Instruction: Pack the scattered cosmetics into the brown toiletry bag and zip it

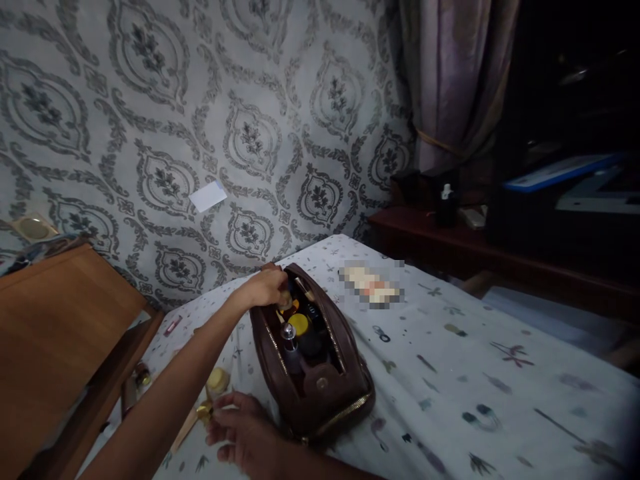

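An open brown zip pouch [330, 393] lies on a bed with a white patterned sheet [450, 373]. Inside it I see a yellow-capped jar [299, 324], a silver-topped bottle [288, 333] and dark items. My left hand [263, 288] reaches over the pouch's far end, fingers closed on a small brownish thing at the opening that I cannot name. Beside the pouch's near left corner is my right hand [245, 433], its fingers curled by a small gold piece [205, 413]; whether it grips the piece is unclear.
A wooden table [55, 333] stands to the left of the bed. A small pale yellow round item [219, 380] lies on the sheet near the pouch. A pixelated object [371, 285] lies beyond the pouch. A dark wooden shelf [440, 233] with a small bottle [447, 200] runs along the right.
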The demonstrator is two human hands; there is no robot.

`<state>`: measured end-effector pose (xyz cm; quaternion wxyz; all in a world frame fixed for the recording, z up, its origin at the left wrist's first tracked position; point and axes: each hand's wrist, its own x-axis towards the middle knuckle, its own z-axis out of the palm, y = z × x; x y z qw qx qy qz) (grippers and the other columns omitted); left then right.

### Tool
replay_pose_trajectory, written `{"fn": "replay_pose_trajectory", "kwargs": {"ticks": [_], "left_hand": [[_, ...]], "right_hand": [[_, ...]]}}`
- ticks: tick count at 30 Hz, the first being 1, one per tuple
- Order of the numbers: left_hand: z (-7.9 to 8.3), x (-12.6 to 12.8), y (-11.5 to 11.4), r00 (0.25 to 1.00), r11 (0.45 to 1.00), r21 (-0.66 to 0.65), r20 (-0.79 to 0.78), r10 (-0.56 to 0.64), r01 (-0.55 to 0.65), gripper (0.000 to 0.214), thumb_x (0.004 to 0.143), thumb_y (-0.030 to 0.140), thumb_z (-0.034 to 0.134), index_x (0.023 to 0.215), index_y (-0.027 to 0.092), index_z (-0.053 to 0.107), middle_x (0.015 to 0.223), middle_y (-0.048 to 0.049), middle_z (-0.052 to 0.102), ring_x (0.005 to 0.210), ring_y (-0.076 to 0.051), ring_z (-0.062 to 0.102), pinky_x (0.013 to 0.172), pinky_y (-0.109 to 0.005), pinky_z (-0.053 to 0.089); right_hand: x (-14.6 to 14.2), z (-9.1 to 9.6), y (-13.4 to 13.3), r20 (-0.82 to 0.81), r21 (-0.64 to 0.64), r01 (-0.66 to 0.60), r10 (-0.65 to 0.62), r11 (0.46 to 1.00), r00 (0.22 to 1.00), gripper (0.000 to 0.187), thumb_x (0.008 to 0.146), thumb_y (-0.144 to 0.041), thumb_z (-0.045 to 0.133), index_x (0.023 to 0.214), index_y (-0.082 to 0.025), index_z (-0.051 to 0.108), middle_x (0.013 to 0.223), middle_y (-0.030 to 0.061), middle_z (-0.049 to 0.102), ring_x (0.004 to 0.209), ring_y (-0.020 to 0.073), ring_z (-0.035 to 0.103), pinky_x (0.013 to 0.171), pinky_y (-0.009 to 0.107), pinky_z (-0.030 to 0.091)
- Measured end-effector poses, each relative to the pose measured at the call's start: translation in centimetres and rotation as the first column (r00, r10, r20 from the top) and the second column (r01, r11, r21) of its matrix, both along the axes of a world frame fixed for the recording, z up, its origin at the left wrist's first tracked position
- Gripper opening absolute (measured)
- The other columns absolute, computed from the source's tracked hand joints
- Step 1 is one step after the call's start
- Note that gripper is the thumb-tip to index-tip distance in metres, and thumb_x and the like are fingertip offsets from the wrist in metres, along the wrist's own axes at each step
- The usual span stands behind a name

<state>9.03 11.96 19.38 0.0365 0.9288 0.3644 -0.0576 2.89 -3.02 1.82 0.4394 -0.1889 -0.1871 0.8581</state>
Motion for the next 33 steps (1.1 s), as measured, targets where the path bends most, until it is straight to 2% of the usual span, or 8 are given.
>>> {"fn": "replay_pose_trajectory", "kwargs": {"ticks": [4, 10, 15, 23, 33], "left_hand": [[-0.9, 0.2, 0.8, 1.000, 0.999, 0.053, 0.002, 0.002, -0.002, 0.034, 0.063, 0.026, 0.069, 0.096, 0.019, 0.065, 0.085, -0.0004, 0.067, 0.077, -0.018, 0.060, 0.065, -0.023, 0.044], [-1.6, 0.3, 1.1, 0.998, 0.992, 0.124, -0.052, 0.028, -0.021, 0.035, 0.064, 0.029, 0.070, 0.096, 0.017, 0.064, 0.096, -0.0044, 0.065, 0.086, -0.021, 0.060, 0.070, -0.025, 0.045], [-1.4, 0.5, 0.5, 0.994, 0.988, 0.147, -0.092, 0.055, -0.041, 0.031, 0.067, 0.028, 0.067, 0.096, 0.017, 0.063, 0.102, -0.0063, 0.064, 0.088, -0.021, 0.060, 0.069, -0.026, 0.044], [-0.5, 0.9, -0.8, 0.972, 0.983, 0.158, -0.201, 0.123, -0.092, 0.038, 0.071, 0.028, 0.066, 0.107, 0.017, 0.060, 0.109, -0.0087, 0.064, 0.096, -0.025, 0.061, 0.069, -0.027, 0.044], [-0.6, 0.9, -0.7, 0.979, 0.985, 0.144, -0.167, 0.115, -0.092, 0.042, 0.068, 0.031, 0.070, 0.107, 0.017, 0.062, 0.108, -0.0087, 0.065, 0.096, -0.026, 0.061, 0.072, -0.028, 0.046]], "right_hand": [[0.1, 0.2, 0.1, 0.016, 0.007, -0.019, 0.018, 1.000, 1.000, 0.048, 0.046, -0.038, 0.080, 0.084, -0.021, 0.055, 0.064, -0.0022, 0.063, 0.059, 0.0127, 0.058, 0.056, 0.025, 0.031], [-0.1, 0.0, 0.1, 0.010, 0.004, -0.011, 0.011, 1.000, 1.000, 0.045, 0.051, -0.038, 0.079, 0.085, -0.020, 0.056, 0.065, -0.0018, 0.064, 0.059, 0.0127, 0.059, 0.058, 0.025, 0.034], [-0.1, 0.0, 0.1, 0.020, -0.014, -0.002, 0.002, 1.000, 1.000, 0.047, 0.050, -0.039, 0.081, 0.085, -0.019, 0.055, 0.066, -0.0005, 0.064, 0.059, 0.0130, 0.059, 0.057, 0.025, 0.033], [-0.2, -0.3, 0.1, -0.006, 0.006, -0.009, 0.009, 1.000, 1.000, 0.048, 0.050, -0.042, 0.082, 0.084, -0.020, 0.055, 0.065, -0.0023, 0.065, 0.058, 0.0123, 0.059, 0.057, 0.024, 0.033], [0.1, 0.3, -0.1, -0.004, -0.002, -0.010, 0.010, 1.000, 1.000, 0.047, 0.050, -0.040, 0.082, 0.082, -0.020, 0.054, 0.064, -0.0023, 0.064, 0.059, 0.0123, 0.059, 0.057, 0.024, 0.031]]}}
